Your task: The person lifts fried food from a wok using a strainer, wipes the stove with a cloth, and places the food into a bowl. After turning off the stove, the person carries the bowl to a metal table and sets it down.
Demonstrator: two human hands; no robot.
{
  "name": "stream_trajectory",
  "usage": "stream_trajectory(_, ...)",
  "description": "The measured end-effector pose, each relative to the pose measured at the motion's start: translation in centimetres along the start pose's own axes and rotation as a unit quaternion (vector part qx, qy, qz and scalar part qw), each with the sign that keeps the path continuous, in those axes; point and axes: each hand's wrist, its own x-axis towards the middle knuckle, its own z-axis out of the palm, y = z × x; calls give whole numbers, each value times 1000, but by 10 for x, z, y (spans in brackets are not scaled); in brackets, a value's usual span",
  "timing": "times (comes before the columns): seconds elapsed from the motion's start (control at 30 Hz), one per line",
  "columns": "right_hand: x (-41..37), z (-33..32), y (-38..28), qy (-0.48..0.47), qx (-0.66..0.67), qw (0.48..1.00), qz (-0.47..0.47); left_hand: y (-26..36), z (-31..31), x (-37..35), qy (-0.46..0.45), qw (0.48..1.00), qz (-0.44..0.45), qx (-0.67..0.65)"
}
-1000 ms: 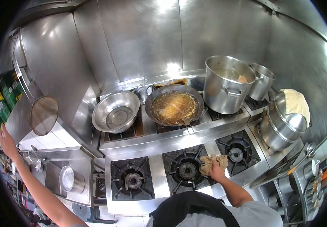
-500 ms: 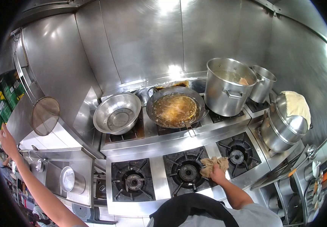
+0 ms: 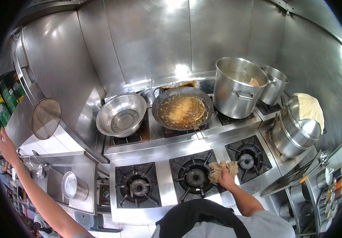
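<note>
My right hand (image 3: 227, 181) is closed on a crumpled tan rag (image 3: 218, 171), which lies over the right edge of the middle front burner (image 3: 195, 178). At the far left, my left hand (image 3: 7, 146) is raised with its fingers stretched upward, beside the end of the metal side panel and close to green cartons (image 3: 7, 98). Nothing shows in that hand. A long-handled mesh strainer (image 3: 46, 118) hangs to its right. On the back range, a wok (image 3: 163, 95) holds bubbling oil with golden food in it, and a wire-handled tool (image 3: 197, 132) rests on its front rim.
A metal bowl (image 3: 106, 116) stands left of the wok. To the right are a large stockpot (image 3: 233, 100), a smaller pot (image 3: 274, 85) and a lidded pot (image 3: 292, 135) with a pale cloth on top. At lower left, a sink (image 3: 56, 178) holds a pot (image 3: 80, 189).
The view has shifted very slightly. My right hand stays on the rag and my left hand stays raised at the far left. The oil keeps bubbling.
</note>
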Motion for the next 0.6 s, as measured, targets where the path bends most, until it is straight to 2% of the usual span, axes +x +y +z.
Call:
stream_trajectory(0.07, 1, 2, 2, -4, -6, 1000, 4, 1, 0, 1, 8, 1000, -3, -6)
stream_trajectory(0.13, 2, 3, 2, -7, -12, 1000, 6, 0, 2, 3, 16, 996, -38, -81)
stream_trajectory(0.43, -1, -3, -5, -6, -14, 1000, 17, 21, -19, -6, -1, 992, -73, -99)
stream_trajectory(0.6, 0, -1, -3, -10, -22, 999, 26, 10, -7, 0, 23, 994, -51, -90)
